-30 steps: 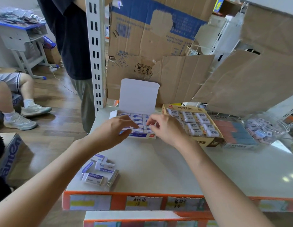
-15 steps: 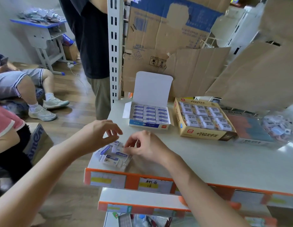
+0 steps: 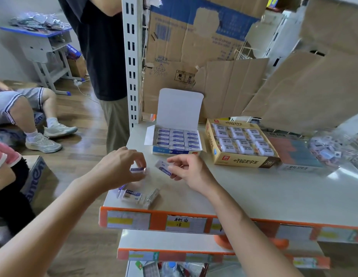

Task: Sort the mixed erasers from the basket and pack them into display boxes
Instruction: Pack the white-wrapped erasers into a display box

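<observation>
My left hand (image 3: 122, 166) pinches a blue-and-white eraser (image 3: 137, 169) above the shelf's left end. A second blue-and-white eraser (image 3: 163, 167) is pinched in my right hand (image 3: 191, 172), tilted, just right of the first. Below my left hand a small pile of loose erasers (image 3: 138, 195) lies near the shelf's front edge. Behind my hands stands a blue-and-white display box (image 3: 175, 141) with its lid up, filled with rows of the same erasers. To its right sits a tan display box (image 3: 242, 144) of larger grey-wrapped erasers.
A clear basket (image 3: 338, 150) of small mixed erasers stands at the far right, beside a flat orange-and-blue box (image 3: 296, 154). Cardboard sheets (image 3: 234, 82) lean behind the white shelf (image 3: 254, 192). A person stands at the shelf's left upright (image 3: 132, 62); others sit on the floor at left.
Both hands left the blue-and-white box, dropped to the loose pile near the front edge, and each lifted an eraser from it. The camera view shifted left and down.
</observation>
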A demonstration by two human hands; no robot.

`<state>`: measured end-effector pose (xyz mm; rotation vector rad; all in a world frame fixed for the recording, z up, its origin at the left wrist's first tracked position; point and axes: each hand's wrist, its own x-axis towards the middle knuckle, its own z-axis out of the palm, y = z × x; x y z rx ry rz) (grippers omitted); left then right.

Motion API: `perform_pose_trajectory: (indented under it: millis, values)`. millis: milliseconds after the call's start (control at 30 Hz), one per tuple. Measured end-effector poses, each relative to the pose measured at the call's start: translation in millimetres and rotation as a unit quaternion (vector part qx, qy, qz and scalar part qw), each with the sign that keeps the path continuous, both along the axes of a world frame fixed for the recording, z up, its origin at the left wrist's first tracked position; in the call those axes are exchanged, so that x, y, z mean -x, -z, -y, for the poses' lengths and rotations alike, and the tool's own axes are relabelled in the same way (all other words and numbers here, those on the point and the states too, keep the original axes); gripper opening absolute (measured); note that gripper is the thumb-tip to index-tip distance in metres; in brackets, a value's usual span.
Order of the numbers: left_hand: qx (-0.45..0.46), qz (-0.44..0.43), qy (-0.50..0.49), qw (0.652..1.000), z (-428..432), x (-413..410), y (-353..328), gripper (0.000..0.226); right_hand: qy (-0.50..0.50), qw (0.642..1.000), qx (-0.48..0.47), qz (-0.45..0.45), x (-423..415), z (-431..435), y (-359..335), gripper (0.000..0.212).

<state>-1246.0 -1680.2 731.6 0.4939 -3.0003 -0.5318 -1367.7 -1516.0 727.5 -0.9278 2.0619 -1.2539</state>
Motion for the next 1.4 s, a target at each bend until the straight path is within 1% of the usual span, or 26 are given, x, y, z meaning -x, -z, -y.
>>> perform_pose_trajectory:
  millis: [67, 133, 233, 267, 333, 400, 500, 567, 667, 767, 833, 933, 1033, 1100, 1200, 1267, 1333, 1400]
  values:
    - [-0.088, -0.069, -0.030, 0.993, -1.8, 3.3, -0.8, 0.015, 0.015, 0.999, 0.028, 0.033, 2.2, -2.7, -1.7, 0.019]
    - [-0.190, -0.118, -0.067, 0.972, -6.5, 10.2, -5.5, 0.021, 0.031, 0.995, 0.062, 0.073, 3.5, -4.3, -4.3, 0.012]
    - [-0.369, -0.150, -0.104, 0.911, -16.6, 20.6, -14.7, 0.027, 0.051, 0.983, 0.104, 0.143, 3.9, -4.7, -9.3, 0.010]
    - [-0.413, -0.152, -0.105, 0.892, -19.2, 23.2, -16.7, 0.029, 0.052, 0.979, 0.115, 0.160, 3.7, -4.4, -11.0, 0.010]
    - [-0.476, -0.151, -0.102, 0.861, -23.7, 27.5, -19.5, 0.030, 0.050, 0.975, 0.131, 0.172, 3.4, -3.2, -13.8, 0.012]
    - [-0.525, -0.152, -0.104, 0.831, -27.5, 31.7, -21.4, 0.026, 0.054, 0.974, 0.139, 0.170, 4.5, -1.8, -15.8, 0.013]
    - [-0.581, -0.163, -0.111, 0.789, -31.0, 37.3, -23.4, 0.016, 0.066, 0.975, 0.145, 0.156, 9.6, 0.8, -17.4, 0.014]
    - [-0.602, -0.173, -0.113, 0.771, -31.9, 40.9, -24.5, 0.014, 0.069, 0.972, 0.150, 0.165, 13.0, 2.3, -18.1, 0.015]
    - [-0.610, -0.181, -0.125, 0.761, -31.8, 47.1, -25.1, 0.021, 0.069, 0.972, 0.155, 0.162, 17.3, 5.2, -18.4, 0.012]
    - [-0.614, -0.201, -0.148, 0.749, -31.1, 54.6, -22.7, 0.010, 0.095, 0.964, 0.188, 0.163, 22.9, 9.5, -16.9, 0.011]
    - [-0.619, -0.227, -0.163, 0.734, -30.5, 59.8, -22.4, 0.009, 0.111, 0.958, 0.202, 0.168, 25.9, 12.1, -16.0, 0.014]
    - [-0.626, -0.255, -0.176, 0.716, -26.7, 68.9, -23.8, 0.007, 0.112, 0.959, 0.206, 0.157, 27.8, 19.3, -12.4, 0.024]
    - [-0.620, -0.265, -0.186, 0.715, -22.4, 77.4, -22.7, 0.009, 0.138, 0.954, 0.225, 0.143, 32.8, 30.4, -9.1, 0.021]
    - [-0.601, -0.265, -0.194, 0.728, -17.5, 82.0, -20.4, 0.012, 0.160, 0.954, 0.219, 0.130, 37.8, 38.2, -6.5, 0.018]
    - [-0.547, -0.254, -0.208, 0.770, -6.7, 88.3, -15.8, 0.020, 0.186, 0.963, 0.178, 0.084, 46.5, 49.5, -2.0, 0.014]
    - [-0.498, -0.249, -0.216, 0.802, 0.3, 92.9, -12.7, 0.019, 0.195, 0.969, 0.139, 0.058, 52.9, 56.6, -1.7, 0.016]
    - [-0.444, -0.249, -0.216, 0.833, 5.5, 98.0, -10.4, 0.013, 0.190, 0.973, 0.118, 0.062, 59.0, 62.5, -4.5, 0.013]
    - [-0.381, -0.247, -0.216, 0.865, 9.5, 102.3, -8.5, 0.012, 0.177, 0.973, 0.117, 0.088, 65.1, 66.1, -7.6, 0.010]
